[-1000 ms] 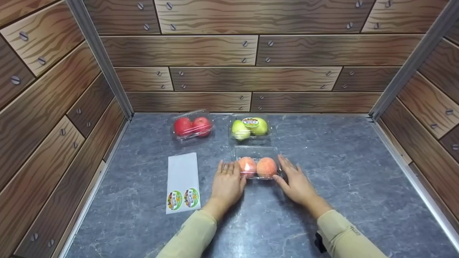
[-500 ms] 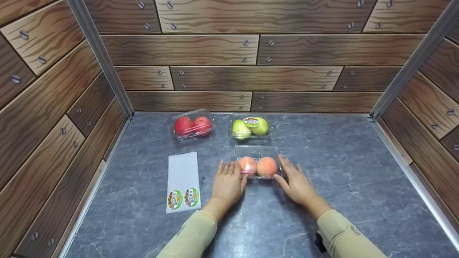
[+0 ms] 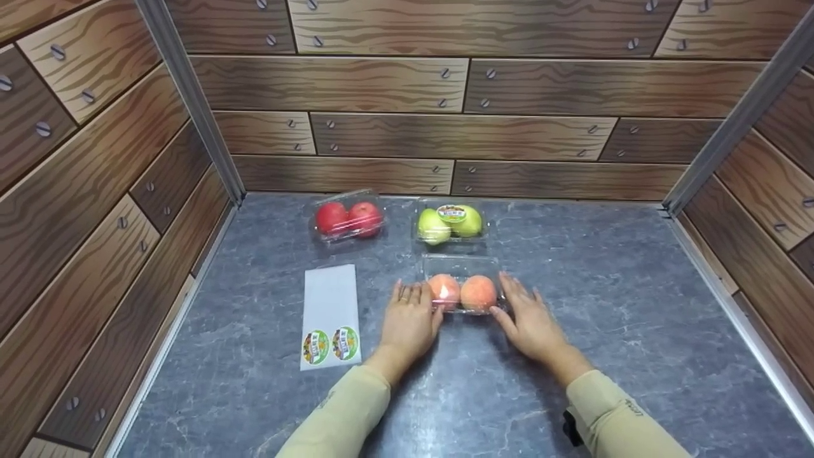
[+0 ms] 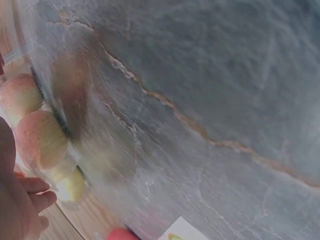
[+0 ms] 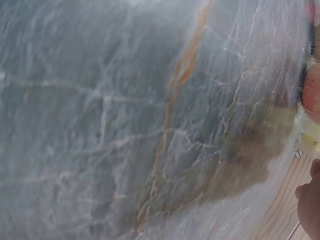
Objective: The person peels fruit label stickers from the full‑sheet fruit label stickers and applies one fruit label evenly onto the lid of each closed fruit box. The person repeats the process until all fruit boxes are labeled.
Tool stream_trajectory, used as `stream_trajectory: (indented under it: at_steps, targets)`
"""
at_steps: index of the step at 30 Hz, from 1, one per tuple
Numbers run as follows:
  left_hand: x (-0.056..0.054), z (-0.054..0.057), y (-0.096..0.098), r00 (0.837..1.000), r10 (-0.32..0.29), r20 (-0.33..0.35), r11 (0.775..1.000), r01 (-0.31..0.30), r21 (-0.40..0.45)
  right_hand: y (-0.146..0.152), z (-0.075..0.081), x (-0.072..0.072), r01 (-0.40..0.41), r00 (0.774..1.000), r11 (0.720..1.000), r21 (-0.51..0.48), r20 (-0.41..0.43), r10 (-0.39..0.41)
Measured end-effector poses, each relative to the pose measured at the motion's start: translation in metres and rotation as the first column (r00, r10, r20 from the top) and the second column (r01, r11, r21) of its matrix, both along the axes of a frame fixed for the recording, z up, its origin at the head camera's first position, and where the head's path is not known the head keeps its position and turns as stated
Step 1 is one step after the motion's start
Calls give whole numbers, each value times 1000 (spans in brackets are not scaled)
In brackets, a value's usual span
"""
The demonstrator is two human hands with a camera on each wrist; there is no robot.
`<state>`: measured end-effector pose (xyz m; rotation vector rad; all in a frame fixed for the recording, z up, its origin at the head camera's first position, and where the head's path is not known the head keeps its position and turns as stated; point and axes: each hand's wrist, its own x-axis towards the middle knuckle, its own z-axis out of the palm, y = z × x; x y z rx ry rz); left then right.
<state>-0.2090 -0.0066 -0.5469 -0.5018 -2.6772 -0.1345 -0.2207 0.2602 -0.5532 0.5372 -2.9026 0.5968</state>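
Observation:
Two peaches (image 3: 478, 292) sit side by side in a clear plastic box (image 3: 462, 263) in the head view. My left hand (image 3: 408, 324) lies along the box's left side, its fingers fairly straight and pointing away, fingertips right at the wall. On the opposite side my right hand (image 3: 531, 327) rests with fingers extended along the box and its thumb near the front corner. The left wrist view catches part of the left hand (image 4: 25, 200) beside the peaches (image 4: 41, 140). Only a bit of the right hand (image 5: 310, 200) enters the right wrist view.
Behind the peaches stands a clear box of green fruit (image 3: 466, 221) with an oval sticker (image 3: 451, 213) on top. A clear box of red fruit (image 3: 348, 220) is at back left. A white sheet (image 3: 331, 296) with two round stickers (image 3: 345, 343) lies left of my hand. Wood-patterned walls (image 3: 407, 137) enclose the table.
The head view has shifted slightly, so everything appears a little farther right and most things a little higher. Both hands keep their places beside the peach box.

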Motion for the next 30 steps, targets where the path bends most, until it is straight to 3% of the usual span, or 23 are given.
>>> stream_trajectory:
  at_steps: [5,16,21,25,30]
  targets:
    - [-3,3,3,1000,-5,28,1000,4,5,2,3,0,13,1000,1000,6,-7,-13]
    - [-6,19,-14,978,25,207,991,-51,122,-9,12,5,108,993,990,-93,-37,-112]
    - [-11,26,-42,980,70,188,980,-103,173,-26,21,9,97,991,988,-120,-79,-107]
    - [-13,30,-72,985,111,130,967,-137,213,-49,29,14,49,993,992,-115,-100,-61]
    - [-12,36,-107,979,159,127,950,-187,250,-81,37,22,-41,986,995,-88,-162,26]
